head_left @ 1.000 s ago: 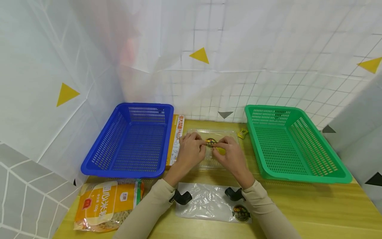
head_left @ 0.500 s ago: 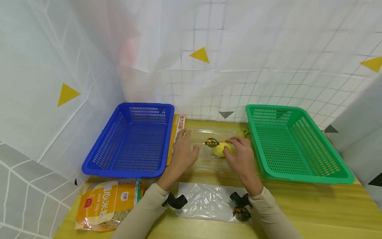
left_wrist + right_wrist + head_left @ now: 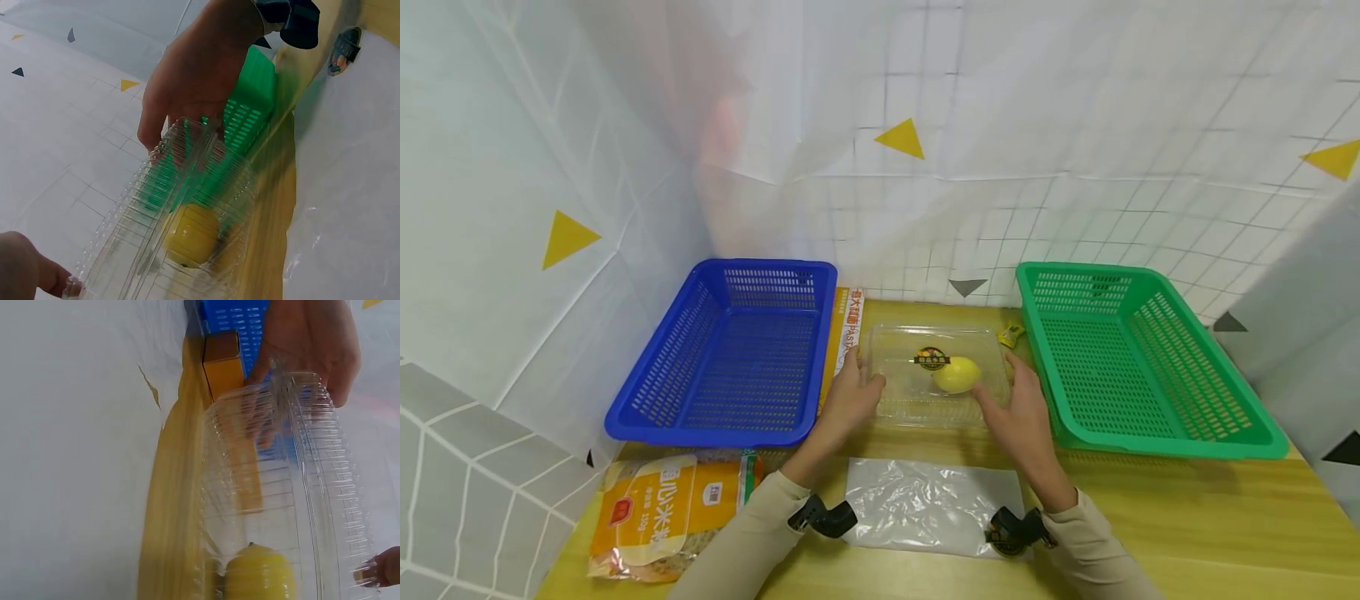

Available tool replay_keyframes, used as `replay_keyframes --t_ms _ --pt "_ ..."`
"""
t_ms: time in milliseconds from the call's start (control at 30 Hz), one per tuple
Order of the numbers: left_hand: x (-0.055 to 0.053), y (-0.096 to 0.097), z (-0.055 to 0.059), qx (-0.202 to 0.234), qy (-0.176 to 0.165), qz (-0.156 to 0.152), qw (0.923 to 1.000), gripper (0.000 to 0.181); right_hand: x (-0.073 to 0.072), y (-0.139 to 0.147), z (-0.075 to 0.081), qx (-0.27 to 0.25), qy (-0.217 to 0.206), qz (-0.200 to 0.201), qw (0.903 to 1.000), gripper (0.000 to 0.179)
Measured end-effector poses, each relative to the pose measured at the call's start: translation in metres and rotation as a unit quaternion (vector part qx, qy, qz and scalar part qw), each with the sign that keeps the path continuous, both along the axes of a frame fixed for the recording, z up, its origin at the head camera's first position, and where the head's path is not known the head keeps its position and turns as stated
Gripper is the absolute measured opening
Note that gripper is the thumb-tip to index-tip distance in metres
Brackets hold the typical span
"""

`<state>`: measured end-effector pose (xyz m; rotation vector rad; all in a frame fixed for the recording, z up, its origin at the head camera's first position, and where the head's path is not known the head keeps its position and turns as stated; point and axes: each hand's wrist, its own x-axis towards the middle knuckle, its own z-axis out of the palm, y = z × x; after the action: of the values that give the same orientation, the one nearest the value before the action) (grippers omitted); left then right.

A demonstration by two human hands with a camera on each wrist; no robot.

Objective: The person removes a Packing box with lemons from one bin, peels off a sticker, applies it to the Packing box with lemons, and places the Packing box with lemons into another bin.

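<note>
A clear plastic clamshell box (image 3: pixel 902 396) lies on the table between both hands, its ribbed side facing the person. Through its lid shows a single yellow lemon (image 3: pixel 957 377), right of the middle. A dark round fruit label (image 3: pixel 932 358) sits on the lid, just left of the lemon. My left hand (image 3: pixel 846 400) grips the box's left end, thumb at the upper edge and fingers along the side. At the opposite end, my right hand (image 3: pixel 1021 417) holds it the same way. In the right wrist view, the left fingers (image 3: pixel 256 419) show through the plastic.
A blue basket (image 3: pixel 722 435) stands left, with an orange pasta box (image 3: pixel 835 354) beside it. To the right is a green basket (image 3: pixel 1180 448), near a small yellow packet (image 3: pixel 1011 335). A flat transparent bag (image 3: pixel 917 508) and an orange noodle bag (image 3: pixel 658 517) lie in front.
Both hands were together over the label on the lid. They have since moved apart and down to the box's two ends, uncovering the label and lemon.
</note>
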<state>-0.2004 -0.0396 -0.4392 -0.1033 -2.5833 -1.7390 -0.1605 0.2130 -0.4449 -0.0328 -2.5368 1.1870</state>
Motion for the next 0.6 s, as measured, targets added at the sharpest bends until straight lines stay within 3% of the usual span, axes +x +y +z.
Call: replay_keyframes --t_ms 300,600 --pt "0.0041 0.0003 0.0005 0.006 -0.012 0.004 0.9999 0.075 0.0018 0.0051 0.0014 -0.053 -0.098 -0.004 0.9937 0.079" --pt "0.0056 -0.001 -0.0011 0.013 -0.017 0.003 0.9998 0.074 0.0021 0.0081 -0.0013 -0.069 -0.134 0.002 0.9885 0.081"
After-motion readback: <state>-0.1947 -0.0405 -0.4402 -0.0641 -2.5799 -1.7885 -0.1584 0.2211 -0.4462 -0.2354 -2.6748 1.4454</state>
